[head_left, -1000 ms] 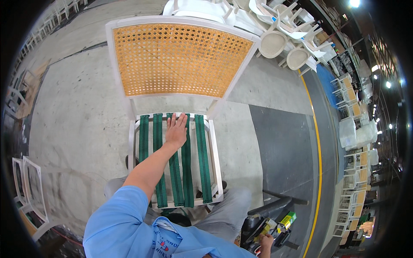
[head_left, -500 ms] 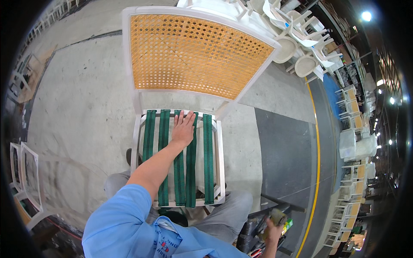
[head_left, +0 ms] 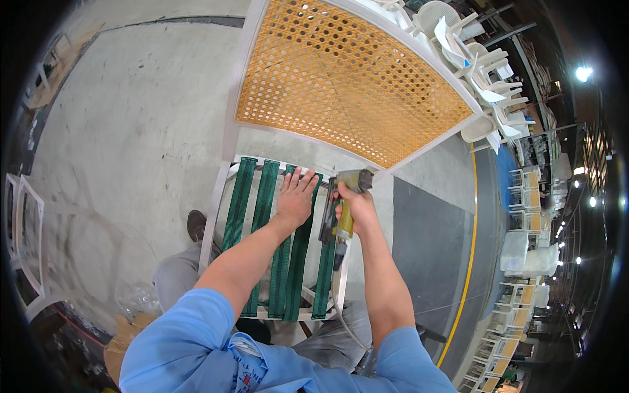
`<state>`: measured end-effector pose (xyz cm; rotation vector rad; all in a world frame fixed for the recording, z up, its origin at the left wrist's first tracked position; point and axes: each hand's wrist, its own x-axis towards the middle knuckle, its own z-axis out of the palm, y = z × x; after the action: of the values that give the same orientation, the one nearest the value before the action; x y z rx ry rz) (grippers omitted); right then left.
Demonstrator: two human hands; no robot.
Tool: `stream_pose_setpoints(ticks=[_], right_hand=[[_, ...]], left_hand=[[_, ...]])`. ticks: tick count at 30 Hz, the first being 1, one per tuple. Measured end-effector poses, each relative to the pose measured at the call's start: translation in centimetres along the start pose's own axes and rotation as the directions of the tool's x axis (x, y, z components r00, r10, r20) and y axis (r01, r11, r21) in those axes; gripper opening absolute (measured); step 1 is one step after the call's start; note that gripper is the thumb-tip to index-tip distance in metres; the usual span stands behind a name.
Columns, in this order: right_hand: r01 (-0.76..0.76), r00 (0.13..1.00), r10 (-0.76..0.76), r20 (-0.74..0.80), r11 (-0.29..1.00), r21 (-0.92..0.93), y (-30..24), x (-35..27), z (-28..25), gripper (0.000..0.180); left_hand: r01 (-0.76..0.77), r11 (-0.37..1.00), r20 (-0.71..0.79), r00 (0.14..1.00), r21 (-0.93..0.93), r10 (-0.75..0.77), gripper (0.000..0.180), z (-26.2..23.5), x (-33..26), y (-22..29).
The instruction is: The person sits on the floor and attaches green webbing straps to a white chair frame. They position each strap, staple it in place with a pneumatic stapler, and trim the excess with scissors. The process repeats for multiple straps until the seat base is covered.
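Observation:
A white chair frame [head_left: 215,239] stands in front of me, its backrest filled with tan woven cane [head_left: 347,82]. Several dark green webbing straps [head_left: 240,203] run from front to back across its seat. My left hand [head_left: 295,200] lies flat with fingers stretched out, pressing on the straps near the seat's back rail. In my right hand [head_left: 360,209] is a yellow and black pneumatic staple gun [head_left: 354,178], gripped by its handle over the right side of the seat. An air hose [head_left: 337,295] hangs from the handle. The staple gun hides part of the rightmost strap.
White chair parts [head_left: 481,72] are heaped behind the backrest at the far right. Rows of white chairs [head_left: 501,327] line the right side, beyond a yellow floor line [head_left: 468,275]. Another white frame [head_left: 33,242] stands at the left. Cardboard [head_left: 124,340] lies at the lower left.
My right hand has brought the staple gun up from the lower right to the seat's right side. My left hand stays on the straps. The view has shifted, so the chair appears tilted.

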<state>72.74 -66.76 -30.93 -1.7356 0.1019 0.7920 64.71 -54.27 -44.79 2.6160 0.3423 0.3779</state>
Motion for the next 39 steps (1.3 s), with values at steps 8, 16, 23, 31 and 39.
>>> stream_pose_setpoints(ticks=[8,16,23,31,39], right_hand=[[-0.027,0.997,0.018,-0.07,0.993,-0.119,0.5,3.9,3.6,0.023],[-0.018,0.998,0.011,-0.061,0.993,-0.12,1.0,4.5,4.2,0.022],[-0.002,0.998,-0.004,-0.064,0.995,-0.097,1.3,4.3,4.4,0.022],[-0.005,0.999,0.001,-0.034,0.993,-0.117,1.0,4.2,5.0,0.023],[-0.024,0.999,0.02,-0.029,0.992,-0.128,0.8,4.0,5.5,0.023]], left_hand=[[0.031,1.0,0.009,0.999,-0.001,-0.031,0.051,0.5,0.0,-0.8],[0.038,0.991,-0.068,0.997,-0.125,-0.046,0.05,0.6,0.0,-1.3],[0.12,0.964,-0.092,0.985,-0.238,-0.145,0.044,0.3,-0.1,-1.3],[0.12,0.986,-0.085,0.988,-0.118,-0.13,0.032,0.9,-0.2,-1.7],[0.114,0.991,-0.08,0.99,-0.075,-0.12,0.027,1.2,-0.1,-1.9]])
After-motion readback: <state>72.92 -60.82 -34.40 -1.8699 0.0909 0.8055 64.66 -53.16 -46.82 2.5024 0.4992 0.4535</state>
